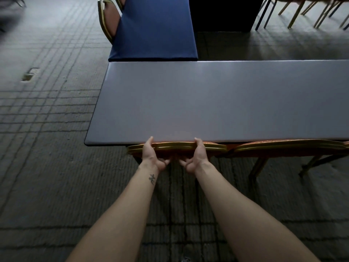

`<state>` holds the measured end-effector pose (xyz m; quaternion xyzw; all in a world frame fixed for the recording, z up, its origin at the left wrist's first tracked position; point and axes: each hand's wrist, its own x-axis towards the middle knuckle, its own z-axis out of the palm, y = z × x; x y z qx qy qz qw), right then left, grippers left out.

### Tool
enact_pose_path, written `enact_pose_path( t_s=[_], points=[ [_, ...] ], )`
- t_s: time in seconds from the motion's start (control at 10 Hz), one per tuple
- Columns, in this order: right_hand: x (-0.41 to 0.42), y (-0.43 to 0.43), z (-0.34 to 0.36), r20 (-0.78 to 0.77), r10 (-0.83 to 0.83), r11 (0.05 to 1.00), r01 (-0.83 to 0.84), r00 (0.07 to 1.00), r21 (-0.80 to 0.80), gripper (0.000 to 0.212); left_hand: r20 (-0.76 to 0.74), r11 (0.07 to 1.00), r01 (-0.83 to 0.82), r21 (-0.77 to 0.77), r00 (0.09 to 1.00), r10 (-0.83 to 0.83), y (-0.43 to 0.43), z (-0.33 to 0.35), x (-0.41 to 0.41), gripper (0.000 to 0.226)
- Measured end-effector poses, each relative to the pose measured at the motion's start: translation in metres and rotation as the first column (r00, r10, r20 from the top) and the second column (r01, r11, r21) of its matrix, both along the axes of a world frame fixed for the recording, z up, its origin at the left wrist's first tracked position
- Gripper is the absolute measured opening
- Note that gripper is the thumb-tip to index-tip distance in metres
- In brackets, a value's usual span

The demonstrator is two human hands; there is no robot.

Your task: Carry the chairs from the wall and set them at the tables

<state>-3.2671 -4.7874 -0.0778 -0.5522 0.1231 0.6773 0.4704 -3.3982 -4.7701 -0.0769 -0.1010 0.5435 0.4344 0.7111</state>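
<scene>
Two tables meet in an L on a gray floor (47, 129) scored with a grid of dark lines, a scuffed patch (30, 74) showing at far left. A chair with a rounded gold frame (108, 19) stands at the left side of the blue table (154, 29), whose short end butts against the far edge of the long gray table (217, 101). Thin gold and dark legs (302, 12) of more chairs crowd the dim top right corner.

The blue top looks matte and the gray top smooth, with a faint sheen, rounded corners and a dark rim. The floor looks coarse and ribbed.

At the near edge of the gray table, toward its left end, sits the held chair (177, 146), its curved gold top rail just beside the rim and its orange-red back padding below. The left hand (153, 156) grips the rail left of centre, fingers curled round it; a small dark tattoo (152, 179) marks that forearm. The right hand (196, 157) grips the same rail right of centre, likewise wrapped. A matching neighbour chair (283, 146) stands close on the right, against the same edge.
</scene>
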Motion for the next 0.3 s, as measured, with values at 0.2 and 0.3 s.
enact_pose_path(
  t_s=[0.2, 0.3],
  points=[
    [-0.016, -0.045, 0.054, -0.122, -0.006, 0.995, 0.018, 0.993, 0.098, 0.058, 0.052, 0.992, -0.081, 0.097, 0.996, 0.076, -0.048, 0.05, -0.02, 0.062],
    [-0.025, -0.072, 0.087, -0.162, 0.008, 0.986, 0.019, 0.987, 0.164, 0.054, 0.079, 0.982, -0.096, 0.161, 0.993, 0.084, -0.068, 0.086, -0.035, 0.056]
  ],
)
